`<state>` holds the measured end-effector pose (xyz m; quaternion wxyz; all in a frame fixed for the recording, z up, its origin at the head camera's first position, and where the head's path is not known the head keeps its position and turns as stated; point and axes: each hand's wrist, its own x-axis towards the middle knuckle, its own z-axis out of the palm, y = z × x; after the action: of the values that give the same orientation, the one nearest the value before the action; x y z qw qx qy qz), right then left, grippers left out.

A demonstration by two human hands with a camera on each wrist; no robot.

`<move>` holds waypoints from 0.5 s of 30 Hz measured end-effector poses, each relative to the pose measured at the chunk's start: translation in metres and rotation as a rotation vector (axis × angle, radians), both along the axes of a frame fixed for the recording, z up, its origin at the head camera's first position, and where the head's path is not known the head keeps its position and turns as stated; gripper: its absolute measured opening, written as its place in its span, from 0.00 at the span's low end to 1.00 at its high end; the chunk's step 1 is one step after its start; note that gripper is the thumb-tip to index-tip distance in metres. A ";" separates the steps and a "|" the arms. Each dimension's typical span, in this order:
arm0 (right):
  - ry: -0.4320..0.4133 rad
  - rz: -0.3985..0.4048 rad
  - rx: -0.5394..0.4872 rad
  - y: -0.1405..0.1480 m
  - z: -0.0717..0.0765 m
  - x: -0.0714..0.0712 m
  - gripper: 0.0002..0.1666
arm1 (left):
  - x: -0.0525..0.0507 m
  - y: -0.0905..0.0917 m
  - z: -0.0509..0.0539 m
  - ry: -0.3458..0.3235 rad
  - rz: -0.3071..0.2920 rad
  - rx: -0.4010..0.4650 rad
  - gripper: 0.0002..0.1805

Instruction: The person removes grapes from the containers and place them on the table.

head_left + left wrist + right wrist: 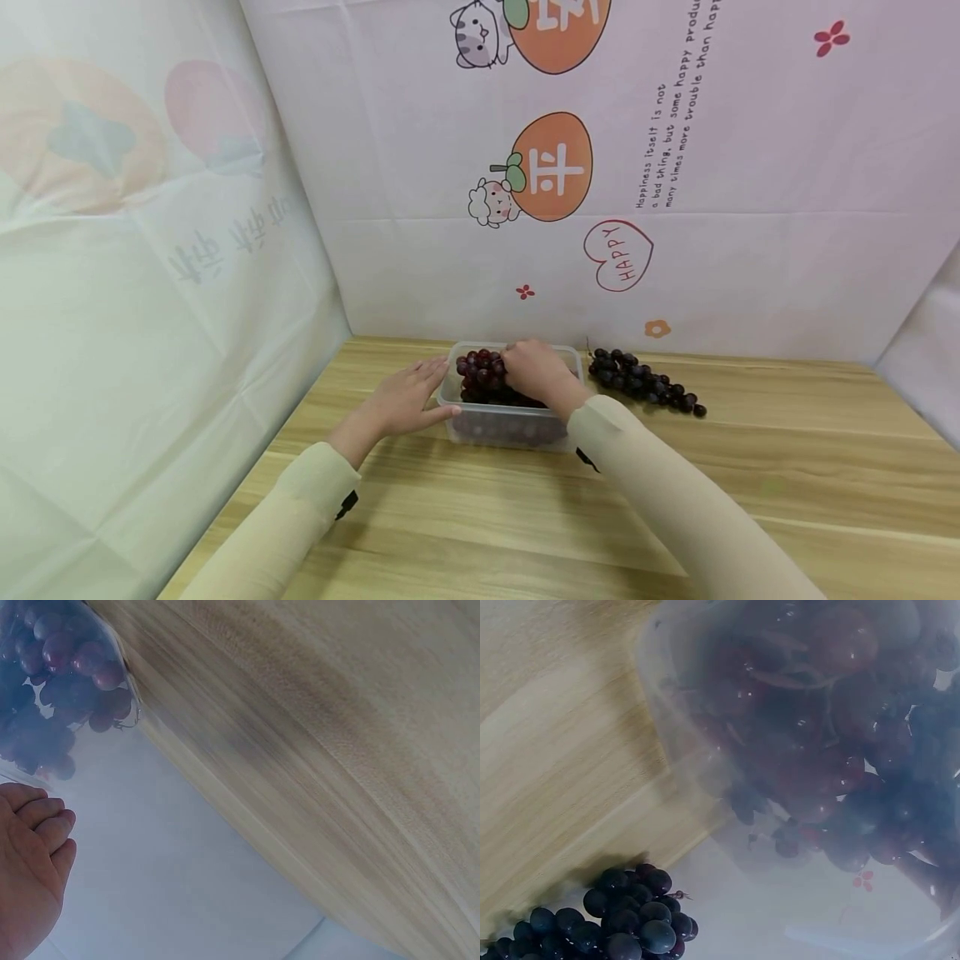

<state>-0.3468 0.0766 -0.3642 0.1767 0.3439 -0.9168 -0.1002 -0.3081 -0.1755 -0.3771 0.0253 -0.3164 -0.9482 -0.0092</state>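
A clear plastic container (510, 423) stands on the table with red grapes (482, 371) inside, some heaped near its left end. My right hand (542, 372) reaches into it from above and grips the red grapes, its fingertips hidden among them. At the container's left end, my left hand (405, 400) rests with fingers straight along the wall and thumb spread toward the front rim. The left wrist view shows the left hand (30, 870) below the container's cloudy side. In the right wrist view, grapes (817, 750) show through the wall; the right hand is out of sight there.
A bunch of black grapes (645, 383) lies on the table just right of the container, stem toward the back. The wooden table (465, 517) ends at a printed white cloth (420, 267) hanging behind. Another cloth (165, 350) hangs at the left.
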 end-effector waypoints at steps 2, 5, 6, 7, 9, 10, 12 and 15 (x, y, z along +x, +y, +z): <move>0.047 0.017 0.024 0.001 0.000 0.002 0.08 | 0.000 0.000 0.000 0.004 -0.004 0.000 0.47; 0.134 0.049 0.048 0.003 0.000 0.004 0.11 | -0.001 0.000 0.000 0.008 -0.007 0.000 0.48; 0.167 0.063 0.052 0.004 -0.001 0.005 0.12 | -0.001 0.001 0.000 0.008 -0.006 0.000 0.48; 0.201 0.078 0.054 0.004 -0.001 0.005 0.12 | -0.001 0.001 0.000 0.008 -0.005 -0.003 0.48; 0.255 0.103 0.053 0.006 -0.001 0.006 0.13 | -0.001 0.001 0.000 0.007 -0.004 -0.004 0.48; 0.273 0.111 0.053 0.006 -0.001 0.007 0.15 | -0.001 0.001 0.000 0.006 -0.003 -0.004 0.48; 0.298 0.125 0.047 0.007 0.000 0.008 0.17 | -0.001 0.001 0.000 0.004 0.000 -0.003 0.48; 0.322 0.136 0.043 0.010 0.002 0.010 0.21 | 0.000 0.001 0.000 0.002 0.002 -0.001 0.48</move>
<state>-0.3369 0.0866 -0.3619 0.3200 0.3884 -0.8489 -0.1614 -0.3084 -0.1745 -0.3766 0.0260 -0.3153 -0.9486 -0.0083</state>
